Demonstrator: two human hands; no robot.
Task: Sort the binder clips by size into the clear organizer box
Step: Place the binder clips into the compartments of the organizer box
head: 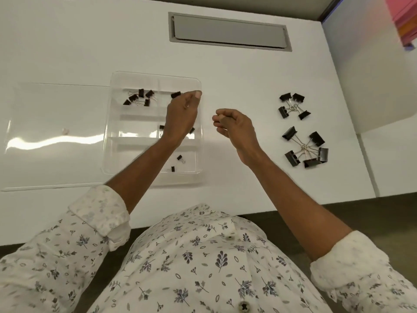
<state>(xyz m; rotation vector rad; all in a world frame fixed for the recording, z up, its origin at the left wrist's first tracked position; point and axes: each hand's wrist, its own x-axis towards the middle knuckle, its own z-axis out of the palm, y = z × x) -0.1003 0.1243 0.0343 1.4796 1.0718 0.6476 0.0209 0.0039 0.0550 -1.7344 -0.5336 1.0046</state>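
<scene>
**White desk, grey hatch, dark floor**

A broad white desk fills most of the view, evenly lit, with only soft shadows. A long grey cable hatch in a grey frame is set into its far side. A second white surface adjoins on the right. A pink and orange stack shows in the far right corner. Dark floor lies below the near edge.

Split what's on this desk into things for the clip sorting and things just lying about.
For the job: clear organizer box, small clips already in it, medium clip pile, large clip pile.
Just lying about: open lid, grey desk hatch, pink and orange things.
</scene>
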